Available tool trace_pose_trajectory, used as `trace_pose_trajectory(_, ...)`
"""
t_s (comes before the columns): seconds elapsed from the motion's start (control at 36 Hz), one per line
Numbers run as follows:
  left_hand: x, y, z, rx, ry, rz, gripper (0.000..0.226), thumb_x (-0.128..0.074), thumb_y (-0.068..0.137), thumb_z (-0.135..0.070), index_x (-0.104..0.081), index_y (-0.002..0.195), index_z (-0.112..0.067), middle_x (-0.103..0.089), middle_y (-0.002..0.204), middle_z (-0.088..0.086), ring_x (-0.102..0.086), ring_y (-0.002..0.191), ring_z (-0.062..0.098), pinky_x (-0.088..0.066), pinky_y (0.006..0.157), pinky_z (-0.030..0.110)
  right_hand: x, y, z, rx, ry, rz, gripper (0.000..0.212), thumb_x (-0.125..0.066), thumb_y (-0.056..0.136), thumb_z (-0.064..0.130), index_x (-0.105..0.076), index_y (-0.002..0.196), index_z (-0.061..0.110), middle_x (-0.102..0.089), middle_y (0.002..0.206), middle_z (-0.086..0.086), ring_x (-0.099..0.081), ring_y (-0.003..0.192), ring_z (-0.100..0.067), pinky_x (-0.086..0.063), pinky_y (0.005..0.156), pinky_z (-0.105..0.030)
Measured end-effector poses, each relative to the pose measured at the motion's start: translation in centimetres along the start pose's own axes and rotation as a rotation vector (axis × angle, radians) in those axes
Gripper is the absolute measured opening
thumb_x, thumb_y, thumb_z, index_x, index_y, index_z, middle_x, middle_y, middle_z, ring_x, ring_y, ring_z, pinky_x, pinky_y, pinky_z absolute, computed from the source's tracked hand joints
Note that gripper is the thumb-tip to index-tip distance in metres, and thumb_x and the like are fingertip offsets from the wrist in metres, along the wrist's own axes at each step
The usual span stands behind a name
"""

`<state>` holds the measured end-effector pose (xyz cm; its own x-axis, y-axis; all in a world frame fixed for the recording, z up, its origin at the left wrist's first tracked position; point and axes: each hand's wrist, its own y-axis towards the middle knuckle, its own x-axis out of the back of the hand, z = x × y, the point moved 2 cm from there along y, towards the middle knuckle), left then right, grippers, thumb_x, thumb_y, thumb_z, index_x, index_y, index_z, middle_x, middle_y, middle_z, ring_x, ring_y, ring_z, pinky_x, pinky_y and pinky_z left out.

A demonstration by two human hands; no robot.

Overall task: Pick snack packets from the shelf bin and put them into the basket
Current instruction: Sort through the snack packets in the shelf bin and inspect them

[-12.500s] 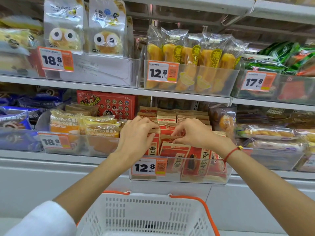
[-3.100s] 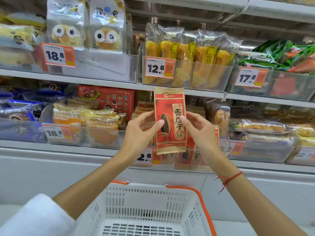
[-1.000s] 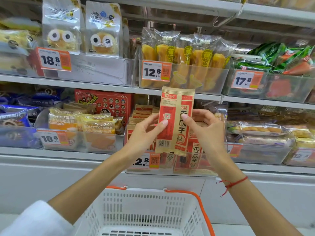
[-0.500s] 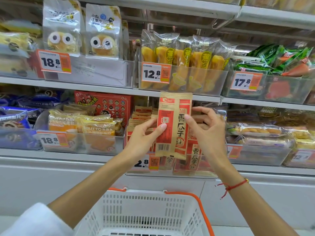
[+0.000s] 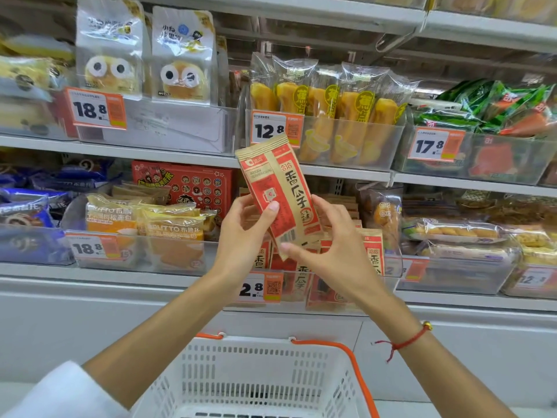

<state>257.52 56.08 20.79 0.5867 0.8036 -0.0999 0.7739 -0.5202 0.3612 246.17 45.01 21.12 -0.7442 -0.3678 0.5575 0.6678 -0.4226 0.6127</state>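
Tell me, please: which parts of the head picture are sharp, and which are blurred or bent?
Head view: the packet held by both hands is sharp, its print readable; the left-edge blue packs are smeared; shelf rails curve from wide-angle distortion.

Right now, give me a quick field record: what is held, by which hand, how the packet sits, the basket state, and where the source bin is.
held item: red and tan snack packet, lifted clear of the bin
left hand: thumb pinches the packet's left edge
right hand: fingers grip its lower right part
packet pose: tilted, top leaning left, printed back side facing the camera
source bin: clear bin on the lower shelf behind the hands, more of the same packets standing in it
basket: white with orange handle, below the hands; no packet visible in the part shown
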Motion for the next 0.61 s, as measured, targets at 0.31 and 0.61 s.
trace_pose_trajectory(0.31,-0.8,-1.0,-1.1,-0.021,-0.003,0.118,0.053,-0.064,0.072,-0.054,-0.057,0.118,-0.028,-0.069,0.112,-0.009,-0.065,0.104,0.002,-0.055,0.089,0.026,0.5,0.2,-0.3,0.006,0.062,-0.062,0.078,-0.076,0.072,0.050,-0.036,0.138,0.036,-0.052,0.123,0.020,-0.050,0.112,0.007,-0.042,0.094,-0.020)
trace_pose_trajectory(0.61,0.2,0.8,-1.6,0.059,0.015,0.222,0.031,-0.048,0.099,-0.032,-0.054,0.130,-0.030,-0.068,0.119,-0.009,-0.060,0.115,0.003,-0.043,0.107,0.033,1.2,1.0,-1.3,-0.295,0.691,0.409,0.074,-0.067,0.061,0.064,-0.055,0.123,0.025,-0.072,0.113,-0.003,-0.067,0.106,-0.017,-0.046,0.097,-0.042)
